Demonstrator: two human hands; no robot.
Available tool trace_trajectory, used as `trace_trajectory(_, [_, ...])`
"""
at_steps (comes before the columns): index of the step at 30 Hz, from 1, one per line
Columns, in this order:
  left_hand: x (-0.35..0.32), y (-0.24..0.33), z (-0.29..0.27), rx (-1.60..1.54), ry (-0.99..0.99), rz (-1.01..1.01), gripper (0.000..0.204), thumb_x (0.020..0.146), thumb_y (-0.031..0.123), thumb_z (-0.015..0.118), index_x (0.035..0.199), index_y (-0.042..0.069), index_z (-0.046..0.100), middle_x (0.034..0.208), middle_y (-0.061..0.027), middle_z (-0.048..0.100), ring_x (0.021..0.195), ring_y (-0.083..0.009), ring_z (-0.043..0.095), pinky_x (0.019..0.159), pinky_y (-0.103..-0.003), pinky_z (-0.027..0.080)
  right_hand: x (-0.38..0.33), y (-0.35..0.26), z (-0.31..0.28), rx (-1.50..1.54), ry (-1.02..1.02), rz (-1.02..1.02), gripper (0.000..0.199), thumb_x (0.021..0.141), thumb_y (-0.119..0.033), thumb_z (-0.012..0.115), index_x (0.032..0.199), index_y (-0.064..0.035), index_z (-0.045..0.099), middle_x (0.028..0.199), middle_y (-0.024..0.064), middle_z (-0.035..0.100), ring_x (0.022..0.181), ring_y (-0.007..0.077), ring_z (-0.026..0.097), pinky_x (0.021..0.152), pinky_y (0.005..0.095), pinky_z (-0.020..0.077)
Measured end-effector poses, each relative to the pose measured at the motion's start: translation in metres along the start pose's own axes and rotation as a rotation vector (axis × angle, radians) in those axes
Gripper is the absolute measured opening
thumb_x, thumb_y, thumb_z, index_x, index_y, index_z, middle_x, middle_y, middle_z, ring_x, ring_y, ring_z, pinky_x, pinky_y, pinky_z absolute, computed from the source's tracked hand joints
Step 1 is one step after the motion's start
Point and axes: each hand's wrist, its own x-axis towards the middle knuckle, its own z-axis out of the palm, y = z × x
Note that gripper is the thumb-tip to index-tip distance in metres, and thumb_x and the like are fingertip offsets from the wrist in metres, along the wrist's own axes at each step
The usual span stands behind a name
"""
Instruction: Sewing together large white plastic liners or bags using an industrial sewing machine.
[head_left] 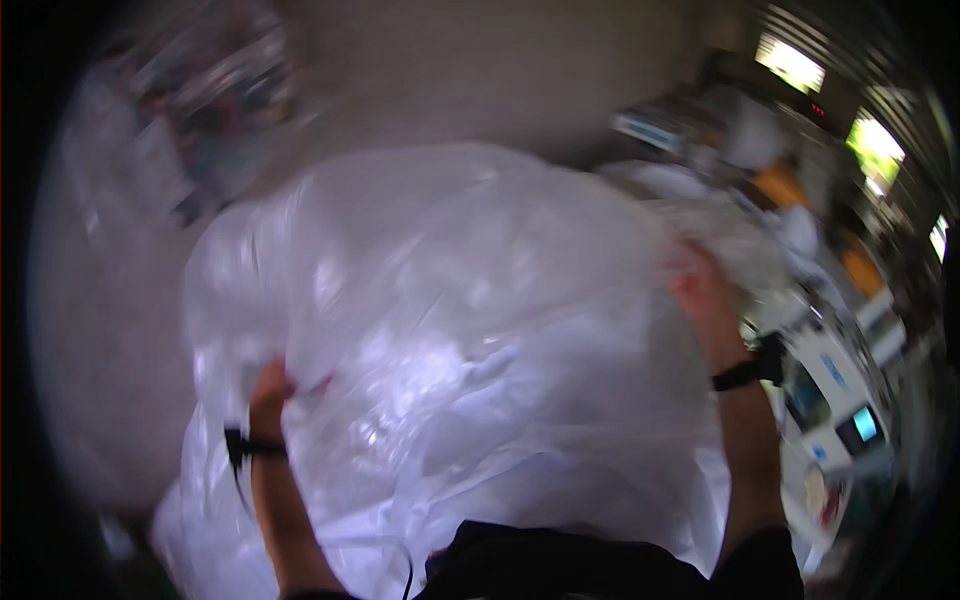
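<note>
A large, translucent white plastic bag [480,270] billows in front of me and fills the middle of the view. My left hand [272,385] is closed on its left side, and a bit of finger shows through the film. Higher up on the right, my right hand [692,278] grips the bag's right edge; motion blurs its fingers. Both wrists wear black straps. Whatever lies under or inside the bag is hidden by the cloudy film.
To the right stands a white machine [835,390] with a small lit screen. Behind it are white bags and orange items [780,186]. A blurred pile of mixed things [215,90] lies at the far left. Bright windows [790,62] show at the upper right.
</note>
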Motion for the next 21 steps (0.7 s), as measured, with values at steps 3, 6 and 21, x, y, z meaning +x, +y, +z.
trace_trajectory(3, [-0.070,-0.021,0.052,0.393,-0.187,-0.237,0.035,0.091,0.029,0.065,0.116,0.004,0.060,0.107,-0.0074,0.067,0.088,-0.0177,0.065,0.075,-0.035,0.054,-0.051,-0.025,0.010,0.981,0.084,0.666,0.034,0.089,-0.009,0.065,0.123,-0.0053,0.058,0.105,0.0059,0.064,0.087,0.0134,0.061,0.070,0.0264,0.0504])
trace_trajectory(6, [-0.136,-0.024,0.091,0.638,-0.409,-0.351,0.032,0.090,0.027,0.064,0.112,0.003,0.061,0.104,-0.0084,0.067,0.084,-0.0188,0.066,0.072,-0.035,0.054,-0.106,-0.050,0.005,1.238,0.328,1.026,0.023,0.088,-0.012,0.067,0.107,-0.0036,0.058,0.090,0.0063,0.064,0.064,0.0153,0.062,0.052,0.0296,0.0525])
trace_trajectory(21, [-0.118,0.074,0.130,0.919,-1.175,-0.606,0.021,0.087,0.019,0.061,0.090,0.000,0.069,0.087,-0.0136,0.071,0.066,-0.0244,0.070,0.059,-0.035,0.055,-0.289,-0.082,-0.088,0.730,0.545,1.038,0.052,0.086,-0.007,0.067,0.133,-0.0020,0.044,0.110,0.0139,0.063,0.077,0.0212,0.068,0.058,0.0329,0.0558])
